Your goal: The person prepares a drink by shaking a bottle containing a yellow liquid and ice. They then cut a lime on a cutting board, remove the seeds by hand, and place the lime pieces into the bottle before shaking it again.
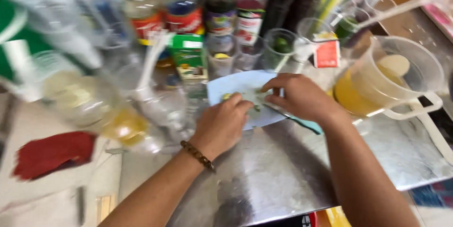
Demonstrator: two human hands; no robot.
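A small white cutting board (pixel 236 85) lies on the metal counter (pixel 283 170). My left hand (pixel 222 125), with a bead bracelet at the wrist, presses a small green-yellow piece of fruit (pixel 228 97) onto the board. My right hand (pixel 302 97) is closed on a knife with a teal handle (pixel 309 125), its blade lying across the fruit pieces on the board. The picture is blurred by motion.
A clear measuring jug with yellow liquid (pixel 377 85) stands to the right. Several bottles and jars (pixel 222 10) and small glasses (pixel 278 45) line the back. A green carton (pixel 190 57) stands behind the board. A red cloth (pixel 52 154) lies at the left.
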